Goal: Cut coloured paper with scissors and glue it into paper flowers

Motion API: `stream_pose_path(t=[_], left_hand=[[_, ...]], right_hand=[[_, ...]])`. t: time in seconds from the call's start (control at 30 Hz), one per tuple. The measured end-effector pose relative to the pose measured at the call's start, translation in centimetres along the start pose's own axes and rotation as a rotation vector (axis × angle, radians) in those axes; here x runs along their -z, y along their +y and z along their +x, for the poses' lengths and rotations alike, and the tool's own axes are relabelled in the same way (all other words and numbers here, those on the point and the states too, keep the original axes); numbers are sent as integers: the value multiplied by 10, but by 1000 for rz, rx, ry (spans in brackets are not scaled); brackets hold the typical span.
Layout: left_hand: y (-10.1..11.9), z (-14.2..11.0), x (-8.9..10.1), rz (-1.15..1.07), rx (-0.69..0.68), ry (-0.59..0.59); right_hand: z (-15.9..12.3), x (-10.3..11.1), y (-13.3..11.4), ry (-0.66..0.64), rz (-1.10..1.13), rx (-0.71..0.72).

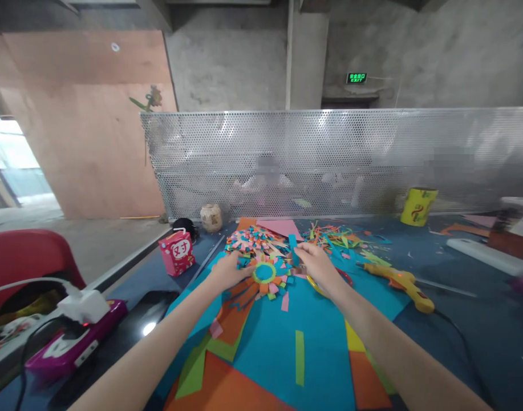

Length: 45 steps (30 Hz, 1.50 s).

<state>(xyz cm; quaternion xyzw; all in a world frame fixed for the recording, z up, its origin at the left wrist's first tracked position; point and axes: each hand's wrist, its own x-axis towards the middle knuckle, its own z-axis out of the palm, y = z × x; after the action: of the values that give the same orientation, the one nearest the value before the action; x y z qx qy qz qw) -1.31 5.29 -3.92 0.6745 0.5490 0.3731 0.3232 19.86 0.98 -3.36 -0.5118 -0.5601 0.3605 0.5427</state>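
Above blue sheeting (270, 337), right fingers (303, 251) pinch one strip (292, 242); whether left fingers (240, 274) grip one flower (265, 273) is unclear.

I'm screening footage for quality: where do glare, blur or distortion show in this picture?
Head view: a white glare spot on the black glossy device; head view: the bright doorway washed out; head view: streaky reflections on the perforated metal screen; head view: the paper flower slightly soft at its fringe; head view: apparent wide-angle stretching toward the edges.
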Motion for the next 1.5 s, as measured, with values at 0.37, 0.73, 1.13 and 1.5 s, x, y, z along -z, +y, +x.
stream_pose_path(t=[0.37,0.73,1.13,1.5], left_hand=[[6,3,-2,-220,75,-70],[32,-15,12,-644,201,24],[36,-31,-4,-860,426,-190],[38,-31,-3,-977,153,-113]], right_hand=[[-4,-2,6,22,40,-128],[-9,-1,-4,-42,396,-194],[-3,8,-11,58,696,-74],[-13,21,-21,-325,874,-77]])
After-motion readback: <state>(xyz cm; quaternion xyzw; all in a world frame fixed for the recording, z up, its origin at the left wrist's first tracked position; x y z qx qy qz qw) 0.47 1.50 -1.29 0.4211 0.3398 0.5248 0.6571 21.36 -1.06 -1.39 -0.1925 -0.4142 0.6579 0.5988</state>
